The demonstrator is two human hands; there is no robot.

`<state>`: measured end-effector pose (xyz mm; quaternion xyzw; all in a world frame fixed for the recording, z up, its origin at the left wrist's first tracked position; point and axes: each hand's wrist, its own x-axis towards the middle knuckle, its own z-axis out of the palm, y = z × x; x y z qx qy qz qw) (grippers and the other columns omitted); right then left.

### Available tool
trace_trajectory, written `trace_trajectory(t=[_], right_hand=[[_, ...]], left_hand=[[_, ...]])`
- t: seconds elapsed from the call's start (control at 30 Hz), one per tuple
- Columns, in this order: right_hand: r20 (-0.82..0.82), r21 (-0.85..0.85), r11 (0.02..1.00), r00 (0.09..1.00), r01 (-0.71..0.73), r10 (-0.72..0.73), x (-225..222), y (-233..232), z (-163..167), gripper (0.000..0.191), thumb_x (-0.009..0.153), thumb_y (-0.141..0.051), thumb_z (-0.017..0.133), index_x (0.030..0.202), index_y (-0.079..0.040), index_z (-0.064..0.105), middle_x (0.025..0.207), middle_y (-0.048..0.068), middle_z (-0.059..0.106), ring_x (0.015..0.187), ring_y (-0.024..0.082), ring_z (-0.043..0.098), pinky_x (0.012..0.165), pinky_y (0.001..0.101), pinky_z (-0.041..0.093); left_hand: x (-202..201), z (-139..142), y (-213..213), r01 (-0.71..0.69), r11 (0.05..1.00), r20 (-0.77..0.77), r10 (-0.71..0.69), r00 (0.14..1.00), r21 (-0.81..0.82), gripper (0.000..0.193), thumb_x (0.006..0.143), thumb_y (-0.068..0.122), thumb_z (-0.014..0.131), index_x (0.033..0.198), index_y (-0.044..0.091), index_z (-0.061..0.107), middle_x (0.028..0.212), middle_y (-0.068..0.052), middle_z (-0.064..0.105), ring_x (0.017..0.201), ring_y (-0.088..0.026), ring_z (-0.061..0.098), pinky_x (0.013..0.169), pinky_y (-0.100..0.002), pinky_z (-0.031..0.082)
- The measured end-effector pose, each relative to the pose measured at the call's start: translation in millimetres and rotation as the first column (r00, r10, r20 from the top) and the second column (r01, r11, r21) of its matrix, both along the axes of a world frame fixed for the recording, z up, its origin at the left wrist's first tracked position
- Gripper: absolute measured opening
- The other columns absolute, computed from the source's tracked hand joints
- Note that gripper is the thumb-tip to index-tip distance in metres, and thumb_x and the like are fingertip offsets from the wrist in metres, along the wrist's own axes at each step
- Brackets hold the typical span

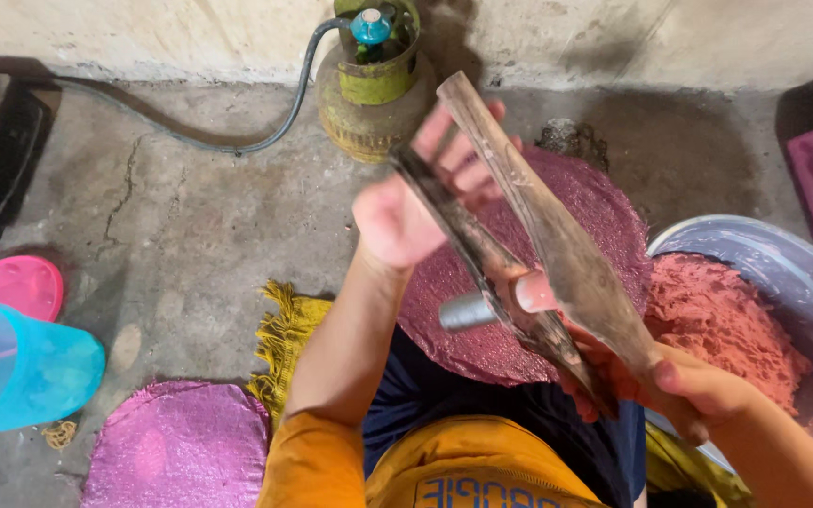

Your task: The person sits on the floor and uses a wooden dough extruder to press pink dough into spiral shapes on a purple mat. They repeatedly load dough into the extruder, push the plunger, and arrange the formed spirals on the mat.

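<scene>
Wooden press [529,235], two long hinged paddles with a metal cylinder [468,311] between, raised over the round purple woven mat [604,216]. Left hand [406,212] clasping the upper ends, right hand [679,386] clenched at the lower hinge. Looks stiff, moderately heavy, smeared slick with pink dough [726,320] from the basin [802,282]; best gripped on dry wood near the ends.

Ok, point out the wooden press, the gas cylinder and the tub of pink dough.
wooden press [566,254], head view, on its upper paddle.
gas cylinder [369,113], head view, on its body.
tub of pink dough [802,273], head view, on its rim.
</scene>
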<state>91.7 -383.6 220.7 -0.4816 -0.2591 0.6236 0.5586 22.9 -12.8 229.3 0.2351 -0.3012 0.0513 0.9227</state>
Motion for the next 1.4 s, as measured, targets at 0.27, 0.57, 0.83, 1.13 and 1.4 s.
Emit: trace_trajectory(t=[0.27,0.57,0.83,1.13,1.4], right_hand=[[-0.047,-0.136,0.987,0.996,-0.087,0.081,43,-5,6,0.104,0.087,-0.074,0.059,0.150,0.008,0.044,0.119,0.031,0.067,0.094,0.034,0.064,0.084,0.0467,0.051],[-0.024,-0.365,0.931,1.000,0.000,-0.009,51,26,-31,0.086,0.084,-0.064,0.058,0.139,0.003,0.054,0.109,0.021,0.070,0.090,0.029,0.065,0.077,0.0413,0.053],[0.217,-0.455,0.890,0.973,0.034,0.074,52,2,8,0.086,0.075,-0.066,0.066,0.115,0.010,0.064,0.087,0.020,0.073,0.073,0.025,0.067,0.061,0.0370,0.053],[0.231,-0.402,0.914,0.972,0.048,0.051,36,13,7,0.091,0.065,-0.063,0.078,0.114,0.011,0.063,0.092,0.017,0.071,0.077,0.023,0.065,0.067,0.0362,0.055],[0.403,-0.374,0.924,0.911,0.077,0.087,52,-7,32,0.092,0.075,-0.062,0.082,0.128,0.010,0.061,0.104,0.017,0.065,0.092,0.023,0.063,0.077,0.0380,0.058]], left_hand=[[38,-20,6,-0.178,0.980,0.012,0.180,0.984,-0.084,0.092,0.096,0.034,0.071,0.169,0.022,0.016,0.128,-0.002,0.055,0.125,-0.025,0.059,0.122,-0.050,0.039],[48,-76,38,-0.305,0.918,-0.285,0.230,0.931,-0.255,0.073,0.104,0.063,0.047,0.162,0.021,0.032,0.093,-0.003,0.059,0.091,-0.023,0.059,0.096,-0.046,0.050],[37,-67,14,-0.287,0.906,-0.318,0.185,0.930,-0.312,0.066,0.105,0.058,0.048,0.160,0.024,0.035,0.086,0.001,0.060,0.087,-0.022,0.061,0.092,-0.044,0.055],[6,-27,36,-0.364,0.898,-0.193,0.323,0.927,-0.247,0.069,0.107,0.063,0.041,0.162,0.022,0.036,0.083,0.000,0.064,0.081,-0.021,0.066,0.087,-0.045,0.059],[17,-26,18,-0.319,0.899,-0.158,0.283,0.946,-0.299,0.066,0.109,0.060,0.038,0.162,0.020,0.038,0.082,0.000,0.062,0.076,-0.019,0.063,0.084,-0.045,0.058]])
